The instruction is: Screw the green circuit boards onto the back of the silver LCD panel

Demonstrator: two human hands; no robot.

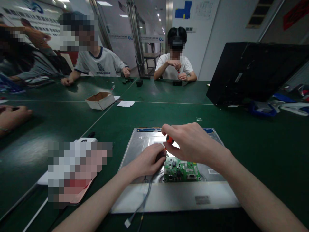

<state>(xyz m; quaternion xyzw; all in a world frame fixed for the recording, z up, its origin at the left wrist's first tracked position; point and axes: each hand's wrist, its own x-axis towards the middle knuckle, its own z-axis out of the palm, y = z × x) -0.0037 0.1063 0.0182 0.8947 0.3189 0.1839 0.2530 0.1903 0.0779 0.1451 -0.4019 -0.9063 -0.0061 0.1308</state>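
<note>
A flat metal display panel [173,196] lies on the green table in front of me, with a green circuit board [182,169] on its middle. My right hand [193,141] is closed around the red and black handle of a screwdriver [170,139], above the board's upper left corner. Beside that corner, my left hand [149,159] has its fingers curled together near the screwdriver's lower end. What those fingers grip is hidden. Thin cables [146,195] run from under my left hand over the panel's front edge to a white connector [127,223].
Left of the panel lie a white device [88,140] and a pink phone-like item [84,180] with cables. Farther back are an open box [100,100] and paper [126,103]. A large black screen [256,74] stands at right. Several people sit around the table.
</note>
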